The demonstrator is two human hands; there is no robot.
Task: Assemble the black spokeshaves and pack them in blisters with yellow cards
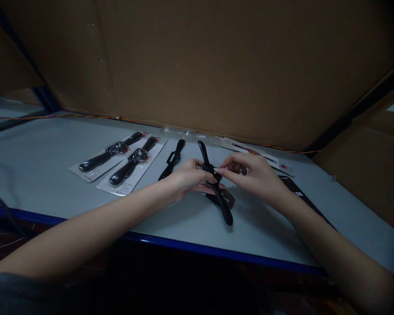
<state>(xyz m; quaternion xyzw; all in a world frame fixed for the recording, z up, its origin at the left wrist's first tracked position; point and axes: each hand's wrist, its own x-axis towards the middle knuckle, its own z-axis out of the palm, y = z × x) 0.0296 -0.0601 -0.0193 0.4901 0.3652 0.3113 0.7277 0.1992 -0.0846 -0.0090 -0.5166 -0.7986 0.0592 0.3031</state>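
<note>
A black watch with a long strap is held just above the grey table, one end pointing away, the other toward me. My left hand grips its middle from the left with curled fingers. My right hand pinches the same spot from the right with thumb and forefinger. A small dark piece lies under the watch on the table. An empty black strap lies just left of my hands.
Two packaged watches on white cards lie at the left. A printed card and clear plastic pieces sit at the back, a dark flat card at the right. Cardboard walls enclose the table; its blue front edge is near me.
</note>
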